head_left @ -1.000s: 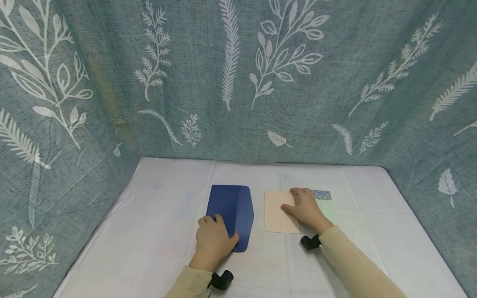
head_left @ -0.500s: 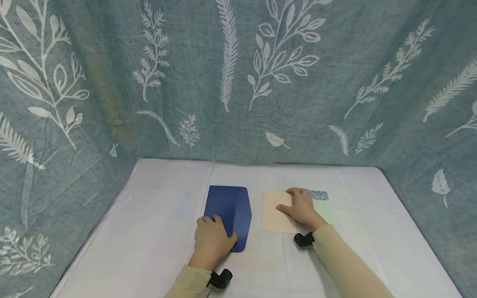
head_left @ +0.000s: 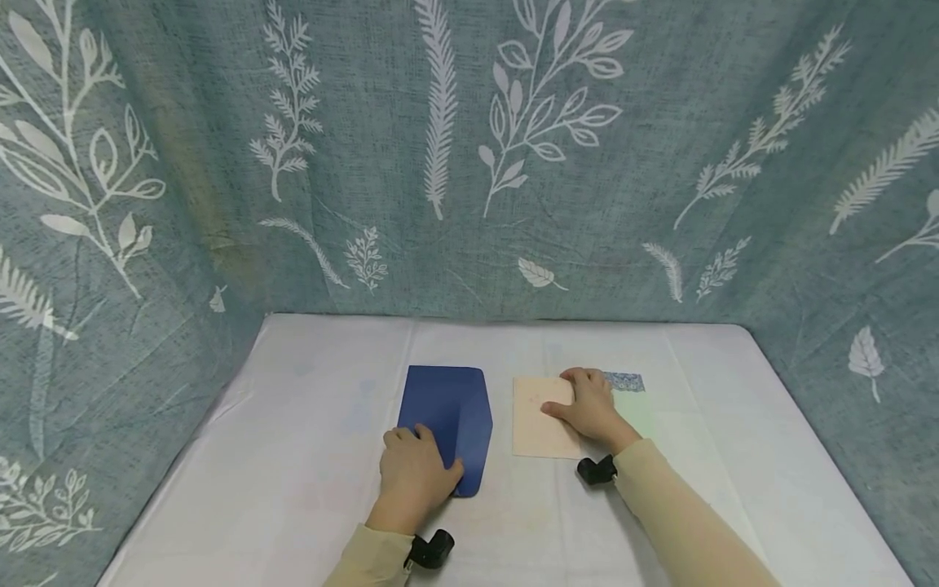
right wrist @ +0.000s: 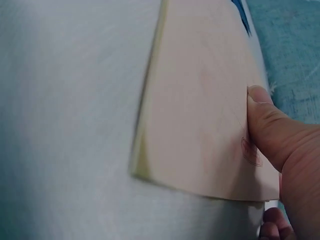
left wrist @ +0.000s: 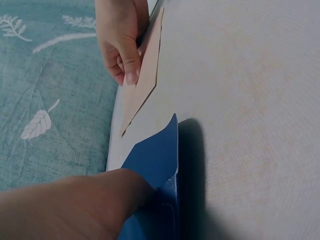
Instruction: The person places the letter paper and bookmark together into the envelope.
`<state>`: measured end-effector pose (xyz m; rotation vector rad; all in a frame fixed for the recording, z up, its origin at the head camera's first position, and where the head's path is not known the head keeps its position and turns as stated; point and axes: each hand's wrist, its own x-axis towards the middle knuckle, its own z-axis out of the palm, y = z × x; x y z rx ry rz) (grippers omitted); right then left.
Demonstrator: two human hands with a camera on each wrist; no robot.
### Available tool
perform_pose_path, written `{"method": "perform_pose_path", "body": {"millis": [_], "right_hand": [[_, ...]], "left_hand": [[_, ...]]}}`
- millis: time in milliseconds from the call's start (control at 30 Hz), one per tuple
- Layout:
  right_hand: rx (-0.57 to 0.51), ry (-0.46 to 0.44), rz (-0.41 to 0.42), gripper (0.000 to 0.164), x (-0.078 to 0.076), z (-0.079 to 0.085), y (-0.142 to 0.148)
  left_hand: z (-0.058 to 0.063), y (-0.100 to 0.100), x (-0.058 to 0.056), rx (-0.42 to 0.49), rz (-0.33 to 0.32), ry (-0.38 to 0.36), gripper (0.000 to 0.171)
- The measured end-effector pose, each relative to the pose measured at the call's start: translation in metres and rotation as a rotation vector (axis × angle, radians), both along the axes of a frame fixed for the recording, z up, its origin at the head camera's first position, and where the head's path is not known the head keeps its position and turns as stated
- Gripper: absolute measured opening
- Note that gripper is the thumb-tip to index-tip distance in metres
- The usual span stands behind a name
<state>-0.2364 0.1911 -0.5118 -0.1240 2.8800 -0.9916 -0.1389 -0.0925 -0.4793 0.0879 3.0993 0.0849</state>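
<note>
A dark blue envelope (head_left: 433, 399) lies flap to the right on the white-covered table, left of centre. My left hand (head_left: 416, 473) holds its lower part, the thumb near the flap's fold and the fingers towards the left edge. In the left wrist view the envelope (left wrist: 155, 160) stands partly raised under the thumb, and the fingertips are hidden. My right hand (head_left: 587, 408) pinches a cream card (head_left: 541, 416) by its right side. The right wrist view shows the thumb on top of the card (right wrist: 200, 100), which has a small reddish print, and fingers below its edge.
A pale green paper (head_left: 634, 408) with a blue patterned strip (head_left: 623, 381) lies beyond the right hand, partly covered by it. A black wrist camera (head_left: 433, 549) sits on each wrist. Patterned teal cloth (head_left: 469, 163) hangs behind the white table (head_left: 308, 456).
The head view has shifted slightly, so everything sits a little further left. Both hands keep their hold on the envelope and the card with hardly any movement.
</note>
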Motion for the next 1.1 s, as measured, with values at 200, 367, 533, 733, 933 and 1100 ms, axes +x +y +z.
{"method": "perform_pose_path", "body": {"millis": [200,367,533,733,933,1100], "right_hand": [[0.042,-0.014,0.013,0.072,0.001,0.006,-0.003],[0.080,0.026,-0.014,0.072,0.003,0.009,-0.008],[0.063,0.054,-0.049,0.066,0.008,0.012,-0.012],[-0.026,0.003,-0.030,0.052,0.015,0.017,-0.009],[-0.052,0.006,-0.002,0.040,0.021,0.024,-0.004],[-0.114,0.018,-0.013,0.036,0.021,0.027,-0.002]], "left_hand": [[0.002,-0.001,0.001,-0.007,0.001,-0.005,0.089],[0.001,-0.002,0.001,-0.001,-0.003,0.004,0.089],[0.000,-0.003,0.001,0.019,0.003,0.015,0.089],[-0.001,-0.003,0.001,0.032,0.014,0.001,0.089],[-0.003,-0.003,0.000,0.033,0.020,0.007,0.089],[-0.004,-0.003,0.000,0.036,0.017,0.018,0.089]]}}
